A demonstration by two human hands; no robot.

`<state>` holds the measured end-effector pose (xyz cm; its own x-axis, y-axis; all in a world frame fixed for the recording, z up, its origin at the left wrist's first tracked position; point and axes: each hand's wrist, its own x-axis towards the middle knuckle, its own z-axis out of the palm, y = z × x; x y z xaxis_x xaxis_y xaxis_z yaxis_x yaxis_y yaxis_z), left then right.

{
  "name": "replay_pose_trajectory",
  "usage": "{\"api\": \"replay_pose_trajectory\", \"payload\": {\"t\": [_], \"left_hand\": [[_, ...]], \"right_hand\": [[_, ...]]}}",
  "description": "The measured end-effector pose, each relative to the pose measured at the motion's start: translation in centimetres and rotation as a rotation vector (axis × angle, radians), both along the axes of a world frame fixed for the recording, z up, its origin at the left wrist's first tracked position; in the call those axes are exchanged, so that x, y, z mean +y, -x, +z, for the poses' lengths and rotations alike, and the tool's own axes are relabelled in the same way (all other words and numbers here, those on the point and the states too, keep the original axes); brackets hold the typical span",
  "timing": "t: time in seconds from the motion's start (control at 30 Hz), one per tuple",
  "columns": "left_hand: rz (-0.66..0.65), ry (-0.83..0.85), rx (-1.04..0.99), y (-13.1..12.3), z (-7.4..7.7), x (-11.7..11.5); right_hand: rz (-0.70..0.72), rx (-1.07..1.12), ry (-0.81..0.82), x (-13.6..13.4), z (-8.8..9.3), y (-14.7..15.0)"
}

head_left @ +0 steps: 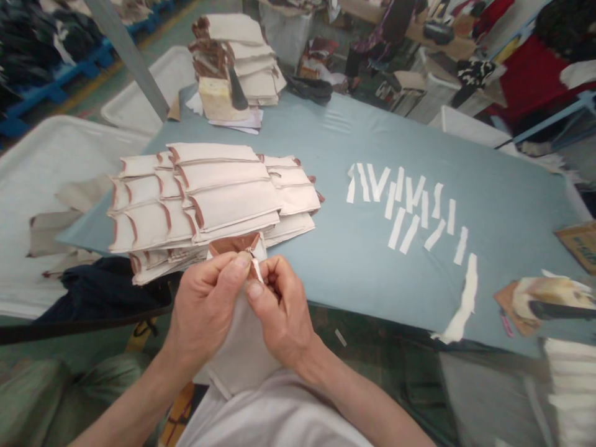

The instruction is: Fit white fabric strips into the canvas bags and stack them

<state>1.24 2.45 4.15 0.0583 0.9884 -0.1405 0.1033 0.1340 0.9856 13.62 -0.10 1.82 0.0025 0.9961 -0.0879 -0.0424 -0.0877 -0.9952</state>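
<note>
Together, left fingers and right fingers pinch a brown-lined cream fabric pouch by its rim; stacked pouches lie just beyond.

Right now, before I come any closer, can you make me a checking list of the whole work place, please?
Surface: blue-green table, with a few wrinkles toward its far edge.
Job's things: a cream pouch with a brown inside, in the hands; stacked cream pieces with brown edges behind it; white strips spread out to the right.
Clutter: a pink item near the right end, too blurred to name.
Hands: left hand and right hand both pinch the pouch near its rim.
Cables: nothing seen that is clearly a cable.
Surroundings: a white tub and a grey pole on the left.
</note>
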Motion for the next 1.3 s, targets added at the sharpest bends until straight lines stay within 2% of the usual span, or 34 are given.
{"api": "replay_pose_trajectory", "payload": {"t": [0.07,0.13,0.23,0.37,0.43,0.5,0.6,0.73,0.83,0.97,1.1,1.2,1.3], "left_hand": [[0.018,-0.073,0.131,0.2,0.3,0.0],[0.039,-0.057,0.149,0.3,0.1,-0.1],[0.057,0.070,0.033,0.1,-1.0,-0.4],[0.170,0.302,-0.175,-0.2,-2.2,-0.5],[0.173,0.326,-0.233,-0.1,-2.3,-0.5],[0.104,0.251,-0.192,0.2,-2.3,-0.4],[0.011,0.078,-0.010,0.8,-1.9,-0.2],[-0.023,-0.081,0.204,1.5,-0.8,0.1],[-0.090,-0.137,0.269,1.8,0.0,0.5],[-0.222,-0.177,0.364,2.2,0.9,1.3],[-0.238,-0.217,0.486,2.2,1.4,1.9],[-0.207,-0.106,0.409,1.6,1.1,1.8],[-0.123,0.175,0.064,0.5,0.3,1.3]], "right_hand": [[0.001,0.020,0.042,0.1,0.8,0.0],[0.001,-0.010,0.016,0.0,0.9,0.1],[-0.014,-0.087,-0.105,-0.4,-0.2,0.3],[-0.015,-0.087,-0.249,-0.8,-2.2,0.5],[0.006,-0.088,-0.267,-0.8,-2.8,0.5],[0.010,-0.105,-0.250,-0.6,-3.0,0.4],[-0.001,-0.155,-0.207,-0.2,-2.7,0.1],[0.077,-0.222,-0.186,0.4,-1.7,-0.5],[0.125,-0.185,-0.195,0.6,-1.1,-0.9],[0.109,-0.131,-0.237,0.7,-1.0,-0.8],[0.053,-0.253,-0.321,0.8,-1.3,-0.1],[0.003,-0.306,-0.422,0.9,-1.4,0.3],[-0.023,-0.297,-0.514,1.1,-1.6,0.3]]}}
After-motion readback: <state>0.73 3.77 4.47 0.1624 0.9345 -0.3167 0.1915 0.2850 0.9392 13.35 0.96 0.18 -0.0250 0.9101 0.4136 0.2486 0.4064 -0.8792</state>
